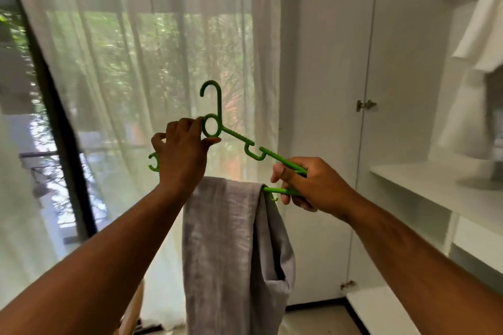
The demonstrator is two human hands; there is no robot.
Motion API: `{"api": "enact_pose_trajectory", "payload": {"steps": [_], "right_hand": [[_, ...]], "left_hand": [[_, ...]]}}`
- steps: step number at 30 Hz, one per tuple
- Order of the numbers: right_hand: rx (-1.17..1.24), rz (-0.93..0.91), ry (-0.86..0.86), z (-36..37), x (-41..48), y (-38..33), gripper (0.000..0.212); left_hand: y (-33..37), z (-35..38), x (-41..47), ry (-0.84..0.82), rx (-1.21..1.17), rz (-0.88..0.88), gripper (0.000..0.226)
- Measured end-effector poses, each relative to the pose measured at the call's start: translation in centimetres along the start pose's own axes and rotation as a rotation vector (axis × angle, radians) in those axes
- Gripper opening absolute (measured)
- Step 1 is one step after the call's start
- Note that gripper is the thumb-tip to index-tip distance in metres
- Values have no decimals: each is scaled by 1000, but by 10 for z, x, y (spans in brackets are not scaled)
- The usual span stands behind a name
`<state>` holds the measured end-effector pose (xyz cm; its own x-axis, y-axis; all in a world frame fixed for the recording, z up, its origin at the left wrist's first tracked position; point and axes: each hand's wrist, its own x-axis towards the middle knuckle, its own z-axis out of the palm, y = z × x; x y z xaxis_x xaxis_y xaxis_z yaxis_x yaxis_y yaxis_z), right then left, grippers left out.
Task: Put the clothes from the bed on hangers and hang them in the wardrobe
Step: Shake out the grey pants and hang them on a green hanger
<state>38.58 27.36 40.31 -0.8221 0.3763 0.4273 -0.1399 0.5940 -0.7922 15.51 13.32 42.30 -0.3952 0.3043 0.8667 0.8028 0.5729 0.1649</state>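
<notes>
1. While the grey garment [226, 239] is draped over the bottom bar of the green hanger [236, 135], the hanger is in the air beside the open wardrobe [424, 185], not yet hung inside.
2. Left hand [181, 149], raised: grip pinched on the ring under the hook.
3. Right hand [307, 185], lower: grip clamped round the hanger's right end.

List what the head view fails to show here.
Head view only.
One arm of the green hanger: behind the left hand.
Its other end: gripped inside the right hand.
Lower end of the grey garment: cut by the bottom edge.
White garment in the wardrobe: cut by the right edge.
</notes>
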Motion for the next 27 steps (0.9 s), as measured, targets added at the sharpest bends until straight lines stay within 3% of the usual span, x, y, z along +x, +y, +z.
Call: {"api": "enact_pose_trajectory", "payload": {"steps": [5,11,21,27], "right_hand": [[-8,8,162,-26,36,25,47],[-161,55,367,-70,69,34,37],[-472,-53,854,-151,99,49,37],[-726,-41,978,-227,128,58,40]], "left_hand": [[22,74,55,49,-121,124,45],[75,141,125,51,-288,243,46],[207,227,202,12,-546,383,52],[295,284,243,-59,-611,479,55]]}}
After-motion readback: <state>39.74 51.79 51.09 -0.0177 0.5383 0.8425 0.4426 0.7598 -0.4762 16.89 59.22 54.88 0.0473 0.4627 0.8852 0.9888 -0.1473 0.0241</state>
